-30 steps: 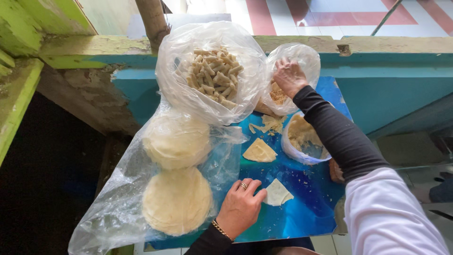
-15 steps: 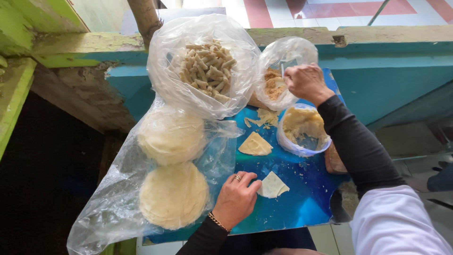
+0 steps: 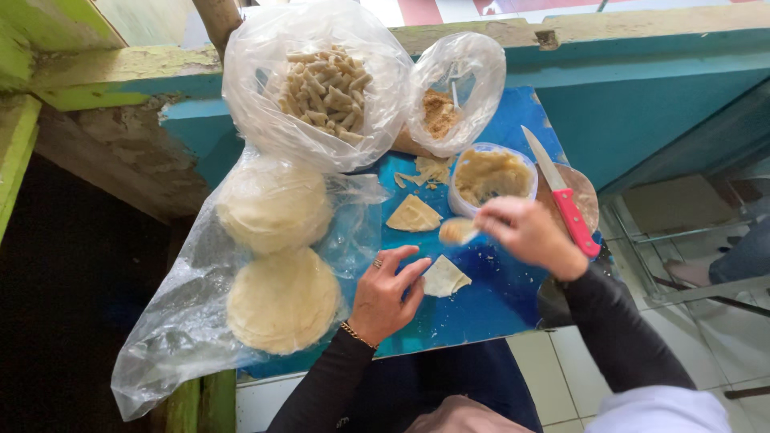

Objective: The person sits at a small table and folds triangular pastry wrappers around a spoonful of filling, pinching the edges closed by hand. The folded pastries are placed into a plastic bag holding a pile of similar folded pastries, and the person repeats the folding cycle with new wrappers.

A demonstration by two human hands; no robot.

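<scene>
- Head view, hidden or unclear: the right hand [image 3: 525,234] is motion-blurred, so the tool it pinches cannot be made out; only a pale, blurred spoonful of filling [image 3: 458,231] shows at its fingertips. Both forearms run out of the bottom edge.
- A large clear bag [image 3: 200,321], partly crumpled over itself, veils two stacks of round wrappers [image 3: 281,301] just left of the left hand [image 3: 385,293].
- Around the hands: the folded wrapper [image 3: 443,277] lies on the blue board [image 3: 481,313], touching the left fingertips and just below the right hand. A second triangular wrapper [image 3: 414,214] lies beyond the left hand.
- A tub of pale filling [image 3: 491,176] stands just beyond the right hand; a pink-handled knife [image 3: 561,196] lies beside that hand on its outer side, blade pointing away.
- Farther off, a bag of finished rolls [image 3: 321,84] and a smaller bag of brown crumbs [image 3: 449,100] stand against the painted ledge.
- Hand pose: the left hand lies flat and open, palm down, fingers spread, tips pressing the folded wrapper's edge. The right hand is closed in a pinch on the unseen tool, hovering above the board, wrist bent inward.
</scene>
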